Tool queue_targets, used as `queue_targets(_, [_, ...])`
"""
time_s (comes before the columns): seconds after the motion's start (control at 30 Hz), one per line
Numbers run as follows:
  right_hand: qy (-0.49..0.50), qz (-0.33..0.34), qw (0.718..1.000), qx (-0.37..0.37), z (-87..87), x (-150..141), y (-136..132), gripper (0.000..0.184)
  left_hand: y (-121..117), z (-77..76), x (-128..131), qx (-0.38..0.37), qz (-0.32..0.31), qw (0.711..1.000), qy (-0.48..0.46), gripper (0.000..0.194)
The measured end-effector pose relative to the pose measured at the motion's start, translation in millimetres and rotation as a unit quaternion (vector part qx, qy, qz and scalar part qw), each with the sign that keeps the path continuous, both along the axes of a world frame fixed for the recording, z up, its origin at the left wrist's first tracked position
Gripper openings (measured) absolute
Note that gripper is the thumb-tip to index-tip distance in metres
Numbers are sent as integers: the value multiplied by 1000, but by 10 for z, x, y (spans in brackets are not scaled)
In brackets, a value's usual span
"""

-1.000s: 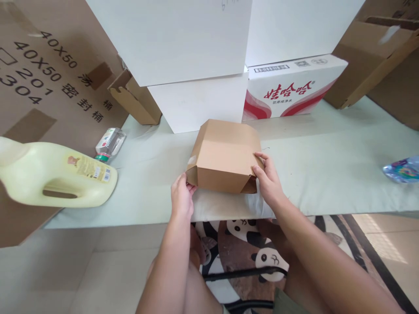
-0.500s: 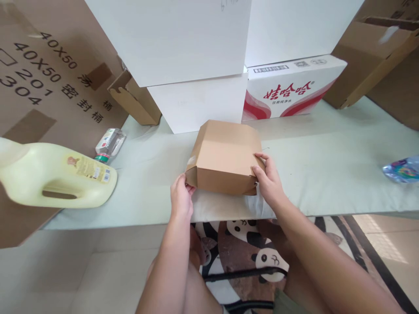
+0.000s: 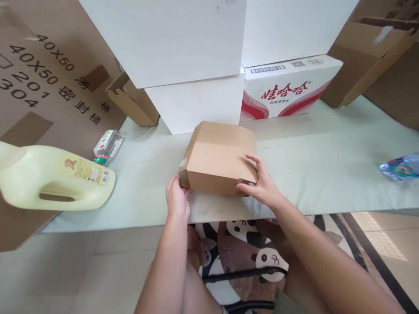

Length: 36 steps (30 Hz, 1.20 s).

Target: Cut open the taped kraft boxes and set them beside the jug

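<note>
A brown cardboard box (image 3: pixel 222 150) with a closed top and slanted corners lies near the front edge of the cloth-covered table. At its front left corner, my left hand (image 3: pixel 177 196) is closed on the cardboard, thumb near the top and fingers curled underneath. My right hand (image 3: pixel 260 181) is at the front right corner, its thumb against the front face and its fingers spread over the right edge of the top. Part of that corner is hidden behind the thumb.
White boxes (image 3: pixel 196 102) stand stacked behind, beside a white and red carton (image 3: pixel 284 93). To the left are a pale yellow jug (image 3: pixel 88 183), a clear bottle (image 3: pixel 111 141) and a large brown carton (image 3: pixel 62 100). A crumpled plastic packet (image 3: pixel 401 168) lies far right on the cloth (image 3: pixel 314 165).
The cardboard box has shifted slightly left and turned a little. My right hand has moved left, its thumb going from the top edge down to the front face.
</note>
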State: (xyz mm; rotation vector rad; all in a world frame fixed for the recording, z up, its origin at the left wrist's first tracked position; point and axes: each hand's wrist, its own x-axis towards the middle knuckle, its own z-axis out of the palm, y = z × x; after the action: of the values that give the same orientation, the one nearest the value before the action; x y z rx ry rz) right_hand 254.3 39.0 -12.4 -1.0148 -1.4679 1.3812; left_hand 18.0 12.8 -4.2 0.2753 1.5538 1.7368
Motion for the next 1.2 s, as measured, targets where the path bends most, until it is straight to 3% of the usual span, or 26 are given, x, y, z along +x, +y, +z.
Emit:
queue_targets(0.2, [-37,-55,997,41,27,-5,23,72,-3,26,19,2,8,1000,-16,17])
queue_targets(0.43, [-67,-68,993,66,31,-6,27,67,17,36,29,8,32,999,-38,15])
queue_targets(0.6, [-95,-61,993,42,4,-2,45,64,23,22,5,84,73,993,-31,21])
queue_targets(0.73, [-148,-65,982,95,4,24,58,61,18,0,-18,148,97,984,-11,33])
queue_targets(0.8, [-152,-58,982,99,13,25,54,62,14,8,-9,160,85,983,-16,39])
queue_targets(0.9, [-121,-42,989,70,24,-4,32,67,5,39,27,173,13,984,-29,45])
queue_targets(1.0, [-47,-31,998,21,36,-50,-1,65,-5,49,53,137,-42,990,-9,43])
queue_targets(1.1, [20,-26,999,-31,56,-75,-24,69,-9,11,42,63,-53,997,1,38])
queue_targets(1.2, [26,-50,998,-31,74,-69,-26,61,-9,-46,7,22,-51,998,18,33])
